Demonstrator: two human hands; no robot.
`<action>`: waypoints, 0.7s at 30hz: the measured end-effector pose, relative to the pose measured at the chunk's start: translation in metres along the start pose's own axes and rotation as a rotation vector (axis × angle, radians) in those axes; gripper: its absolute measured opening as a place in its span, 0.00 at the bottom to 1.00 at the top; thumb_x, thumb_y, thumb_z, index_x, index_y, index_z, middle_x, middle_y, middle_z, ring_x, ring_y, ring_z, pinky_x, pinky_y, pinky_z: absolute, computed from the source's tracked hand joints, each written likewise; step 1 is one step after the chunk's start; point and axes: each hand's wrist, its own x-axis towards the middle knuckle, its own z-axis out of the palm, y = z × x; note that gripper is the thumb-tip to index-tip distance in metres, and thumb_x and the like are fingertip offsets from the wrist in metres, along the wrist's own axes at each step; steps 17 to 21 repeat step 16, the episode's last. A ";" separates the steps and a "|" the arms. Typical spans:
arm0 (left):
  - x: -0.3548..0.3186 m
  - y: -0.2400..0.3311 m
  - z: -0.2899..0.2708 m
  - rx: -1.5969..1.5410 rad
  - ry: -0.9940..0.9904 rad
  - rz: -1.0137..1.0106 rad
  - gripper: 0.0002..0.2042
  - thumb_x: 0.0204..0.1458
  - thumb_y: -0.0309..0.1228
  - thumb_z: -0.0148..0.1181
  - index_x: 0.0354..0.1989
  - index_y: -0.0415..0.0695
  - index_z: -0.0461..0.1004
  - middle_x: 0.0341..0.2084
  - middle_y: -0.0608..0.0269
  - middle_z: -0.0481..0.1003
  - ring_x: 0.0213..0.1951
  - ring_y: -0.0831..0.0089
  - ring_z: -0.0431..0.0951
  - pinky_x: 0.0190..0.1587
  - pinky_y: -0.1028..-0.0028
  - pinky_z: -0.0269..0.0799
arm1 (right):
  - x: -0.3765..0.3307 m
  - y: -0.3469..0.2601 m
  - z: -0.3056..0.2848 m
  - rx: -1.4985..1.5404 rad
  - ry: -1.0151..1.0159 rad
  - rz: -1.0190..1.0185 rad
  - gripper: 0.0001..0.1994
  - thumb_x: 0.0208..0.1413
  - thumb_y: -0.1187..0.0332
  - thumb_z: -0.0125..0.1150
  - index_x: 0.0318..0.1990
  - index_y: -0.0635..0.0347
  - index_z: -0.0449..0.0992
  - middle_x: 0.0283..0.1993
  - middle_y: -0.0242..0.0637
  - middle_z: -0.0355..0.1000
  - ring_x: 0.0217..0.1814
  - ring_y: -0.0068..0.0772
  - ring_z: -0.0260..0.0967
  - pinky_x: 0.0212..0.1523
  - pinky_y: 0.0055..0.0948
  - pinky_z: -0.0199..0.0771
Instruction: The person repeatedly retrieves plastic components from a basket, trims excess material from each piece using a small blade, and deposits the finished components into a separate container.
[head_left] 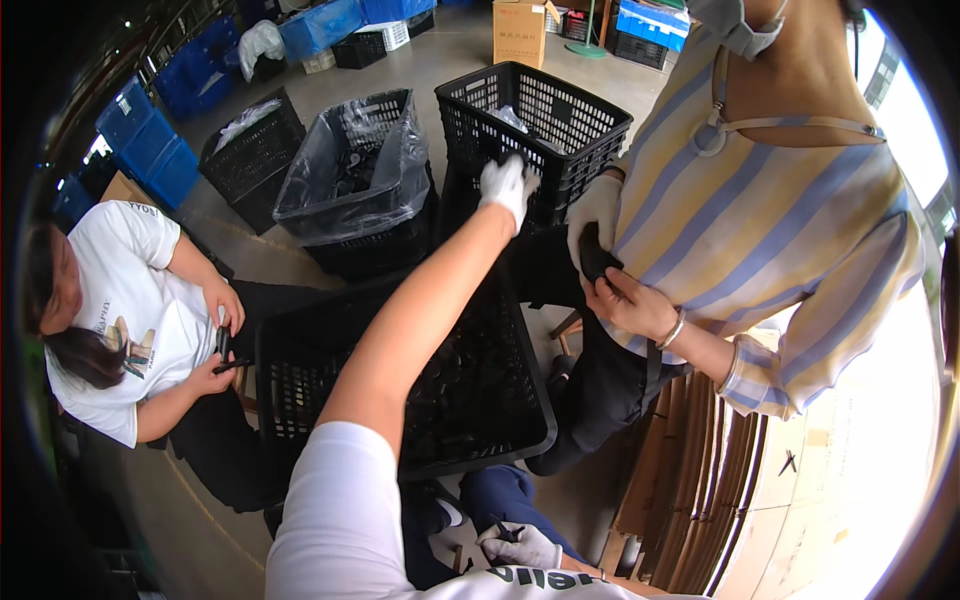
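My left hand (507,188), in a white glove, is stretched far out in front of the near wall of a tall black mesh crate (530,95). Its fingers look spread, slightly blurred, and nothing shows in them. Low in the view, close to my body, my right hand (527,549) is gloved too. It is closed on a small black pointed piece (506,532), whose kind I cannot tell. Beneath my left arm stands a large black crate (548,432) with many dark parts in it, hard to tell apart.
A person in a striped top (760,210) stands at right, handling a black curved part (598,256). Another person (140,300), seated left, holds black pieces. Beyond stand a plastic-lined crate (300,205) and a dark crate (250,150). Flattened cardboard (690,480) is stacked at right.
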 end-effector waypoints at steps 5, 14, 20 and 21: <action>0.052 0.003 -0.025 -0.739 -0.014 -0.276 0.23 0.55 0.43 0.53 0.51 0.38 0.61 0.47 0.47 0.67 0.47 0.54 0.70 0.50 0.57 0.67 | 0.003 -0.009 -0.006 -0.002 -0.043 -0.018 0.07 0.55 0.68 0.59 0.34 0.62 0.76 0.23 0.22 0.67 0.20 0.10 0.57 0.20 0.14 0.55; -0.168 -0.196 -0.217 0.293 -0.537 -0.698 0.12 0.52 0.38 0.58 0.38 0.43 0.71 0.25 0.60 0.72 0.25 0.73 0.73 0.30 0.74 0.70 | 0.008 -0.020 -0.010 -0.123 -0.037 0.078 0.10 0.55 0.66 0.60 0.39 0.63 0.75 0.28 0.23 0.69 0.24 0.09 0.58 0.24 0.12 0.58; -0.221 -0.198 -0.228 0.747 -0.654 -0.695 0.15 0.49 0.41 0.61 0.40 0.43 0.72 0.26 0.59 0.73 0.27 0.72 0.74 0.31 0.73 0.70 | 0.008 -0.009 -0.010 -0.103 -0.074 0.086 0.12 0.54 0.64 0.61 0.40 0.63 0.75 0.28 0.23 0.69 0.24 0.10 0.59 0.24 0.12 0.58; -0.221 -0.198 -0.228 0.747 -0.654 -0.695 0.15 0.49 0.41 0.61 0.40 0.43 0.72 0.26 0.59 0.73 0.27 0.72 0.74 0.31 0.73 0.70 | 0.008 -0.009 -0.010 -0.103 -0.074 0.086 0.12 0.54 0.64 0.61 0.40 0.63 0.75 0.28 0.23 0.69 0.24 0.10 0.59 0.24 0.12 0.58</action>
